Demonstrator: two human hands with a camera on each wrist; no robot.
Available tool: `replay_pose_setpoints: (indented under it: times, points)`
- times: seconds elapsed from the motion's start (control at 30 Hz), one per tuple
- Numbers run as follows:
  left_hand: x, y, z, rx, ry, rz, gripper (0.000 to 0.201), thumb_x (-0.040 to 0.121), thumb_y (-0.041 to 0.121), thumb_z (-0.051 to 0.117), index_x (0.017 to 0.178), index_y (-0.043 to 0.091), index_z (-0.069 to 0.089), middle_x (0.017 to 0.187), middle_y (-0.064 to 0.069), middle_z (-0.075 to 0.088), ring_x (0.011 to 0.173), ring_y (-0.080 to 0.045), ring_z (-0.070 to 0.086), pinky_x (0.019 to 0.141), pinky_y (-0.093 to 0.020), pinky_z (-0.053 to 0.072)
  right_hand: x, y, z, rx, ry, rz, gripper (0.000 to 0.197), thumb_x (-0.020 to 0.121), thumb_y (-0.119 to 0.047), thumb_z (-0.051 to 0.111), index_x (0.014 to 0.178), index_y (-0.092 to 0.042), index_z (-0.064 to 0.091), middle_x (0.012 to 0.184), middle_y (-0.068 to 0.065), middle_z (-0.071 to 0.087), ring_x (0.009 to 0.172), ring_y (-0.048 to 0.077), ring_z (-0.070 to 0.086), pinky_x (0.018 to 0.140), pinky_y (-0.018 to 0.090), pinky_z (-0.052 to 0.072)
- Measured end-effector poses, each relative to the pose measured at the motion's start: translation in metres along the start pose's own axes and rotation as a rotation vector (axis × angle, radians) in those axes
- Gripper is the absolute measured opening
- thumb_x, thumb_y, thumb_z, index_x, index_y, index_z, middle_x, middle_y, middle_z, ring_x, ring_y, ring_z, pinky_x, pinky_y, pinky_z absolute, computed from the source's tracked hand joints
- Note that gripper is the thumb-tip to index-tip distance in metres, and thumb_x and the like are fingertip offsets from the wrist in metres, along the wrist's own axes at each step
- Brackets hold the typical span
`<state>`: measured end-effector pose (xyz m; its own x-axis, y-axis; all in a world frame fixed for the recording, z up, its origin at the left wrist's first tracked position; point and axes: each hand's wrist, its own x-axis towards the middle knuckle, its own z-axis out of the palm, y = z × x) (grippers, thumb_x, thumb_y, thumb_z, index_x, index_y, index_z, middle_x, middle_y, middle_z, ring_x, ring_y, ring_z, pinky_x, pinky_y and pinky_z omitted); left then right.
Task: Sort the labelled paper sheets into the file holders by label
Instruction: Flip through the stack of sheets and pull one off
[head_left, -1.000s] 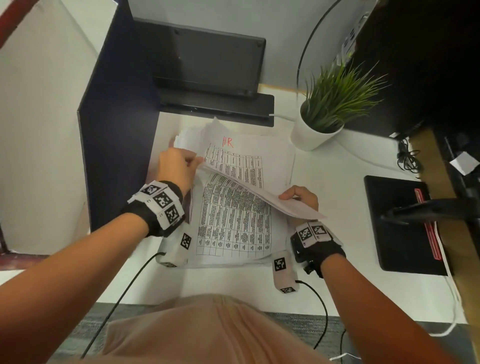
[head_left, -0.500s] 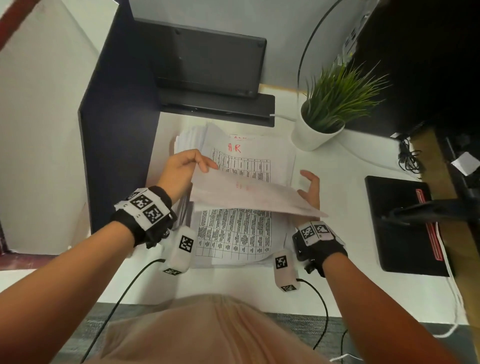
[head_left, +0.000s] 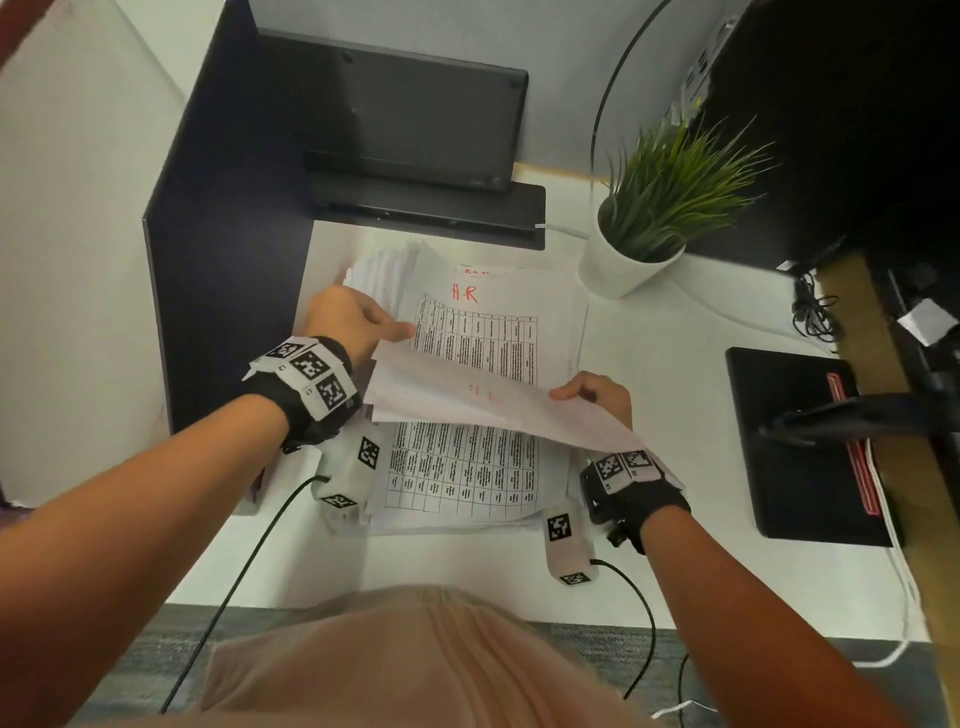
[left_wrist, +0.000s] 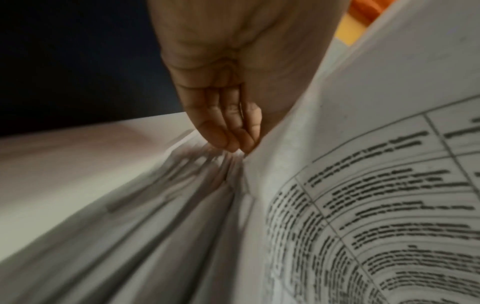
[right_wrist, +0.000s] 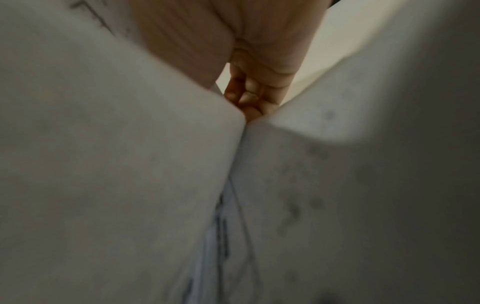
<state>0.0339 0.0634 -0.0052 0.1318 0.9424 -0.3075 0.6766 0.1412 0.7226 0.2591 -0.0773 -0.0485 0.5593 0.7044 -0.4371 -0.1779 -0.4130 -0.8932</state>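
Lifted sheet (head_left: 467, 400) held by both hands, long axis 10-to-4 o'clock; left hand (head_left: 348, 325) pinches 10 o'clock end, right hand (head_left: 597, 397) grips 4 o'clock edge, above stack (head_left: 462, 467).

Left grip (head_left: 353, 325) and right grip (head_left: 597, 397) both pinching

White worktop (head_left: 691, 358) bounded on the left by a dark upright partition panel (head_left: 218, 249); pale grey wall (head_left: 561, 78) behind. A closed black laptop (head_left: 405, 109) leans on its black stand (head_left: 431, 208) at the rear. Right of it, a green grass-like plant in a white round pot (head_left: 623, 265). Grey patterned carpet (head_left: 150, 654) below the near edge.
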Motion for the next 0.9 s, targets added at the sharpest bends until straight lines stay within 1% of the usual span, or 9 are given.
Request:
replay_pose_setpoints:
  times: [0.13,0.2,0.3,0.37,0.5,0.6,0.73,0.8,0.9]
  points:
    - [-0.002,0.000,0.001,0.093,0.004,0.088,0.013,0.082,0.003,0.066,0.092,-0.004,0.070,0.091,-0.017,0.068,0.088,-0.027,0.063,0.084,-0.030,0.049,-0.001,0.002,0.003,-0.353,0.043,-0.227,0.018,0.069,-0.004,0.078,0.063,-0.011,0.062,0.073,-0.001,0.055,0.062,0.006,0.049,0.057,0.006,0.040]
    - [-0.006,-0.002,0.003,0.149,0.074,0.176,0.018,0.084,-0.003,0.056,0.095,-0.004,0.071,0.094,-0.018,0.069,0.088,-0.030,0.063,0.079,-0.030,0.047,0.002,0.005,0.002,-0.426,0.032,-0.205,0.023,0.068,-0.018,0.082,0.074,-0.006,0.063,0.083,0.004,0.058,0.068,0.013,0.052,0.055,0.001,0.039]
    - [-0.015,-0.004,0.004,0.072,0.210,0.364,0.019,0.084,-0.003,0.056,0.092,0.002,0.073,0.093,-0.015,0.068,0.070,-0.016,0.055,0.068,-0.016,0.041,-0.001,0.005,0.001,-0.361,0.030,-0.184,0.021,0.069,-0.008,0.079,0.072,0.000,0.060,0.082,0.019,0.059,0.072,0.024,0.055,0.063,0.022,0.047]
    - [-0.021,-0.007,0.006,-0.051,0.192,0.410,0.022,0.084,-0.004,0.057,0.092,0.009,0.072,0.093,-0.008,0.067,0.068,-0.007,0.054,0.067,-0.008,0.043,-0.004,0.001,0.001,-0.300,0.045,-0.188,0.026,0.071,0.013,0.068,0.060,-0.006,0.054,0.070,0.014,0.053,0.062,0.018,0.046,0.058,0.021,0.040]
    - [-0.030,-0.011,0.008,-0.416,-0.046,0.253,0.037,0.086,-0.016,0.045,0.075,0.016,0.060,0.095,-0.005,0.067,0.096,-0.016,0.063,0.097,-0.035,0.047,0.004,0.000,0.000,-0.002,0.096,0.002,0.038,0.072,0.020,0.044,0.046,-0.007,0.040,0.044,-0.002,0.044,0.049,0.014,0.037,0.047,0.020,0.032]
    - [-0.032,-0.010,0.005,-0.456,-0.106,0.210,0.038,0.085,-0.021,0.040,0.070,0.010,0.055,0.096,-0.013,0.067,0.101,-0.026,0.063,0.099,-0.043,0.046,0.003,0.002,0.001,-0.155,0.072,-0.052,0.022,0.080,0.005,0.062,0.072,-0.012,0.050,0.061,-0.003,0.048,0.052,0.006,0.045,0.053,0.019,0.035]
    - [-0.032,-0.003,-0.001,-0.499,-0.176,0.209,0.042,0.079,-0.026,0.030,0.060,0.009,0.045,0.082,-0.014,0.064,0.099,-0.032,0.061,0.097,-0.035,0.047,0.002,0.007,0.001,-0.174,0.038,-0.182,0.067,0.065,0.002,0.080,0.119,-0.012,0.044,0.106,0.001,0.061,0.090,0.009,0.057,0.069,0.003,0.046]
    - [-0.031,0.001,-0.002,-0.514,-0.198,0.195,0.044,0.077,-0.027,0.027,0.058,0.009,0.044,0.075,-0.015,0.063,0.095,-0.032,0.062,0.093,-0.029,0.049,0.002,0.006,0.002,-0.193,0.027,-0.175,0.064,0.067,0.000,0.080,0.123,-0.007,0.051,0.113,0.005,0.061,0.098,0.012,0.056,0.060,-0.007,0.038]
    - [-0.028,0.007,-0.004,-0.512,-0.218,0.179,0.043,0.077,-0.026,0.026,0.058,0.007,0.047,0.061,-0.011,0.062,0.085,-0.024,0.064,0.085,-0.019,0.051,0.003,0.011,0.003,-0.228,0.073,-0.136,0.041,0.068,-0.007,0.080,0.105,-0.001,0.063,0.108,0.014,0.067,0.075,0.005,0.057,0.049,-0.005,0.036]
